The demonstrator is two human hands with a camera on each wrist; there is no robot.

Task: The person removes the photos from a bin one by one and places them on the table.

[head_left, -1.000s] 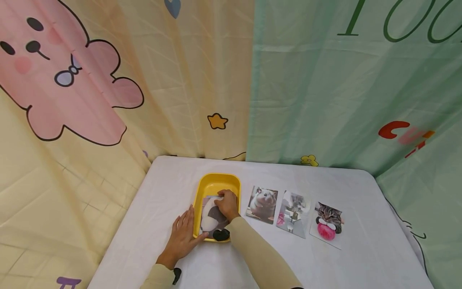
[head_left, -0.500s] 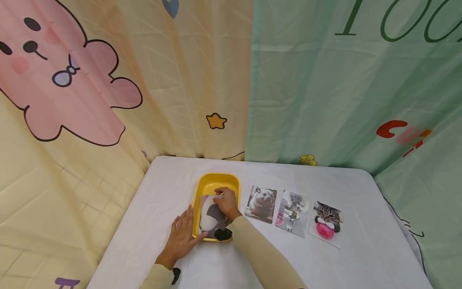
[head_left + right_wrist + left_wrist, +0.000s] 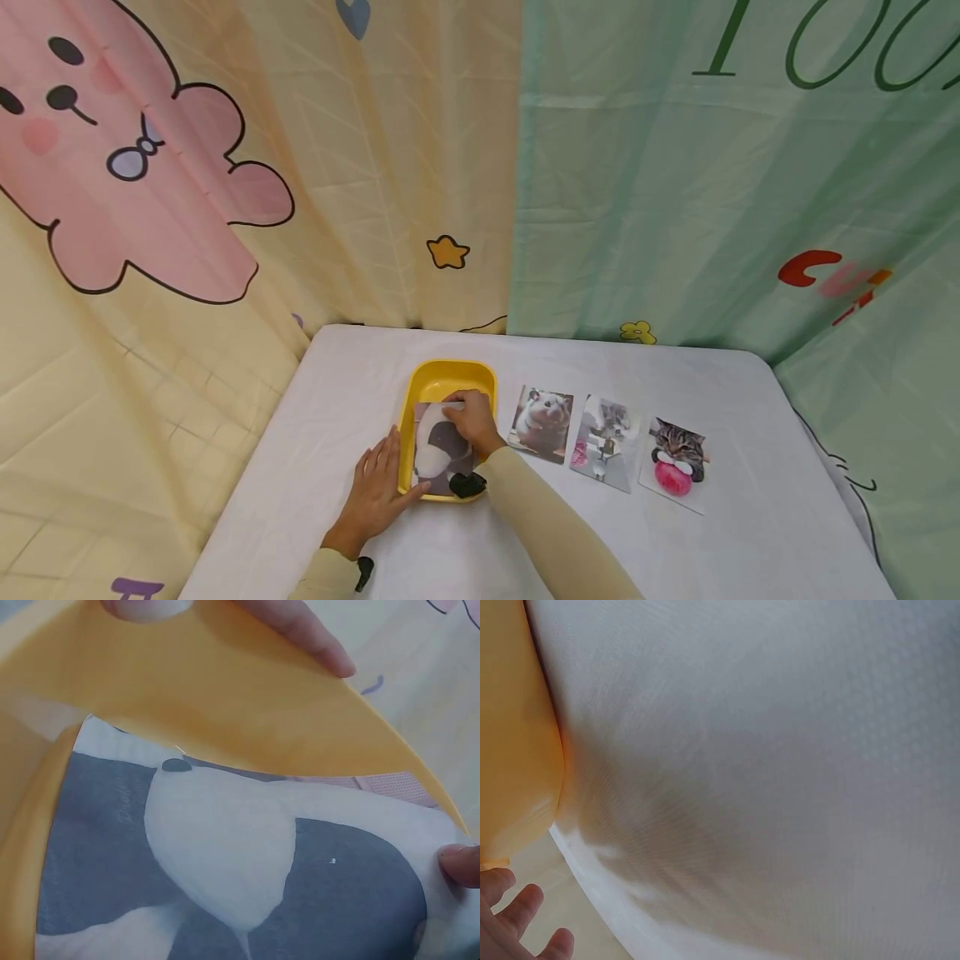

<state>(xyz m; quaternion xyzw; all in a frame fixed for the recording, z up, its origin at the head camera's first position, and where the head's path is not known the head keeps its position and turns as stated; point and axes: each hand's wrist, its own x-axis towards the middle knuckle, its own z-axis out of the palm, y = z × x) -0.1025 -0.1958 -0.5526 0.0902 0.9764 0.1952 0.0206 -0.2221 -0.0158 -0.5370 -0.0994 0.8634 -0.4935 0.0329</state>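
A yellow tray (image 3: 450, 371) stands on the white-covered table, with a photo card (image 3: 433, 454) of a grey and white animal inside it. My left hand (image 3: 380, 483) rests along the tray's left rim, fingers straight and thumb across the near corner. Its fingertips (image 3: 525, 900) show beside the tray wall in the left wrist view. At the card's far right corner, my right hand (image 3: 474, 423) pinches the card. One fingertip (image 3: 461, 865) lies on the printed face in the right wrist view; the other fingers are hidden. There, the card (image 3: 225, 847) stretches across the tray.
Right of the tray lie three more cards in a row: a hamster photo (image 3: 542, 423), a pale photo with a grey cat (image 3: 604, 446) and a tabby cat with a pink ball (image 3: 677, 458). Printed curtains (image 3: 390, 167) hang behind the table (image 3: 757, 392).
The far edge of the card in the tray shows more plainly, and my right hand has shifted slightly with it. My left hand keeps its place on the rim.
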